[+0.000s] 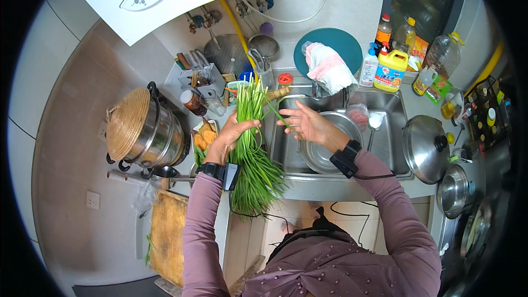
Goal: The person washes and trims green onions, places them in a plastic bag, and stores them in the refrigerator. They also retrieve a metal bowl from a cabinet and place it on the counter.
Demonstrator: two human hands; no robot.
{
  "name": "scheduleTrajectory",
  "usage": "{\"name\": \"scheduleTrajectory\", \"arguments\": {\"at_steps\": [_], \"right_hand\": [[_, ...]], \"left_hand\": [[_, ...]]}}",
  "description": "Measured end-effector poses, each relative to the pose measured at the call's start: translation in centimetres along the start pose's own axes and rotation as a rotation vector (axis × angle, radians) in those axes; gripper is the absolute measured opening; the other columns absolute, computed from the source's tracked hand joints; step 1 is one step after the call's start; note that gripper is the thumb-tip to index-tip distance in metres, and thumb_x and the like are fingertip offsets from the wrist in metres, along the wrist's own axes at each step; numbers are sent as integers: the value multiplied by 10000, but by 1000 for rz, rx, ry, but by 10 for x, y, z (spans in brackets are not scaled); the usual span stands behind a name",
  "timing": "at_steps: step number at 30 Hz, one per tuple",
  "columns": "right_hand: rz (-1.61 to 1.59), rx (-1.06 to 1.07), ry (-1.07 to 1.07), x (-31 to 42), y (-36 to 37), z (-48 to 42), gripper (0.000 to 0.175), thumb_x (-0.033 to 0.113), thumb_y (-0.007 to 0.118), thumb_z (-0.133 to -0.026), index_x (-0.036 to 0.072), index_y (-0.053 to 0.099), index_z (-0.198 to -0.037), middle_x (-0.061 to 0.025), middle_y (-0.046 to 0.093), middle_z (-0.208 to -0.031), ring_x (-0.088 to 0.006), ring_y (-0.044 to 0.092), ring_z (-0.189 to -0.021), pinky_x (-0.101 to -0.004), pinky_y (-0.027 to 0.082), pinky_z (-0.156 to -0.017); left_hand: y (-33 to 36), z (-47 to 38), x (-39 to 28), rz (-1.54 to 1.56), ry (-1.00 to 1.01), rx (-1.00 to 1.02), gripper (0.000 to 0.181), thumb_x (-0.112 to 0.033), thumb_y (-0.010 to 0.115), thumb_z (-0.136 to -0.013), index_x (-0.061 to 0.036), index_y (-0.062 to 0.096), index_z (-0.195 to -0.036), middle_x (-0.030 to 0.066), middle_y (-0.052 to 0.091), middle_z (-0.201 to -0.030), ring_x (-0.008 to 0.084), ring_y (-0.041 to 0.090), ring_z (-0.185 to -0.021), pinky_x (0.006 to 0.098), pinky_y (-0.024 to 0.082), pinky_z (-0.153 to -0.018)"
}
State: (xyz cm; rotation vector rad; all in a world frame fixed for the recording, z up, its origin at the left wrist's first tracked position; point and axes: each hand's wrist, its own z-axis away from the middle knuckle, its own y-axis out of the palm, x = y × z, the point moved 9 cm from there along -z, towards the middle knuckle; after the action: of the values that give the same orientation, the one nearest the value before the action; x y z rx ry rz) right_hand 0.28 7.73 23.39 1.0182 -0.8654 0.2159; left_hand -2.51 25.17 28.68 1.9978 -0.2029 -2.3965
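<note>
My left hand (236, 132) grips a thick bunch of green garlic chives (255, 161), with the pale stem ends pointing up and the leaf tips hanging down over the counter edge. A few stems stick out sideways from the bunch towards my right hand (307, 126), which is over the sink with its palm up and fingers spread. One thin green stem crosses the fingers of my right hand; it does not look gripped. Below that hand a round metal basin (324, 154) stands in the left part of the steel sink (288, 170).
A steamer pot with a woven lid (128, 124) stands at the left, above a wooden cutting board (168, 231). Orange food pieces (205, 137) lie beside my left hand. A metal lid (425, 149) leans right of the sink. Behind it stands a yellow detergent jug (390, 72).
</note>
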Motion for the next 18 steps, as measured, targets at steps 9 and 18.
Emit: {"name": "scheduleTrajectory", "arguments": {"at_steps": [9, 18], "right_hand": [[326, -178, -176, 17, -14, -8, 408, 362, 544, -947, 97, 550, -1257, 15, 596, -920, -65, 559, -773, -225, 476, -643], [207, -156, -422, 51, 40, -19, 242, 289, 612, -925, 50, 593, -960, 26, 553, -771, -45, 527, -626, -211, 458, -553]], "left_hand": [[-9, -6, 4, 81, 16, -49, 356, -100, 732, -797, -37, 583, -1114, 46, 654, -936, 137, 628, -834, 287, 513, -723], [3, -7, 5, 57, 73, -87, 372, -112, 740, -790, -35, 590, -1122, 35, 653, -970, 122, 616, -853, 279, 501, -778]]}}
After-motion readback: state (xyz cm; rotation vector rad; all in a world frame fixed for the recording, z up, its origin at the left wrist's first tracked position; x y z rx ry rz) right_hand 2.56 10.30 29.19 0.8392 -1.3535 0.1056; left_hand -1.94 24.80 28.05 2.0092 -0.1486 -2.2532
